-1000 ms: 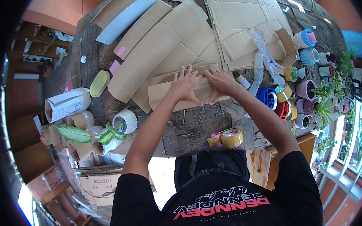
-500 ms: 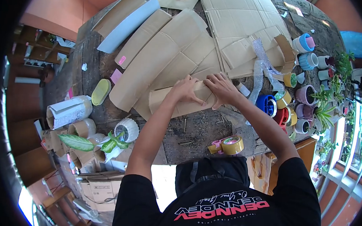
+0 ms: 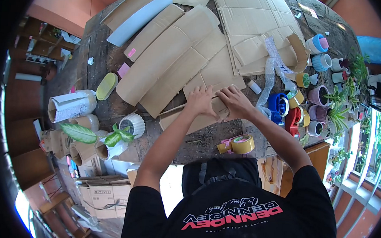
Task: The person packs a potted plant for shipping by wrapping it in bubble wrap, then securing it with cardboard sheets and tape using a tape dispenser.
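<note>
Both hands, left (image 3: 202, 103) and right (image 3: 234, 102), press flat, fingers spread, on the cardboard strip (image 3: 186, 118) at the bench (image 3: 211, 140) edge; even pressure along the fold should crease it cleanly.

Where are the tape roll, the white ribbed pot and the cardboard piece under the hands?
tape roll (image 3: 244, 145), head view, on its yellow outer band.
white ribbed pot (image 3: 132, 125), head view, on its side wall.
cardboard piece (image 3: 199, 121), head view, on its near edge.

We see bright daylight flooding in from windows at right; fisheye distortion bends the edges into a black vignette, with detail sharp at centre.
</note>
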`<action>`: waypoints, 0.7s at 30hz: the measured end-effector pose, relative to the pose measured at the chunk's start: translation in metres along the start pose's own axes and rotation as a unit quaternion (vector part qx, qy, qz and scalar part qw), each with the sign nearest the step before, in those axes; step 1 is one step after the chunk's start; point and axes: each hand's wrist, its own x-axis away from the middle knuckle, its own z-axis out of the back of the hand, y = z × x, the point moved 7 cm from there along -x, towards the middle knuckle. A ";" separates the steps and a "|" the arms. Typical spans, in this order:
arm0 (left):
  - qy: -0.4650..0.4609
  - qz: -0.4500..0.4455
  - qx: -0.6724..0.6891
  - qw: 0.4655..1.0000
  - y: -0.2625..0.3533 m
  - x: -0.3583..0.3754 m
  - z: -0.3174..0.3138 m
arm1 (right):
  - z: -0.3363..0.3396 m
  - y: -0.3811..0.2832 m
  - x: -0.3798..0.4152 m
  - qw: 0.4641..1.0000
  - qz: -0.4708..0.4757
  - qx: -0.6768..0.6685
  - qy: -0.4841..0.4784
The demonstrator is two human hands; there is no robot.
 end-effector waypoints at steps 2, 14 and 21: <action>-0.021 -0.009 -0.036 0.999 0.003 0.012 -0.002 | -0.003 -0.014 0.005 0.999 0.016 0.002 0.031; 0.024 0.123 0.098 0.987 -0.014 0.077 -0.042 | 0.003 -0.041 0.065 0.979 -0.134 -0.064 0.138; 0.047 0.174 0.090 0.979 -0.022 0.100 -0.055 | -0.084 0.032 0.177 0.769 -0.521 -0.228 -0.291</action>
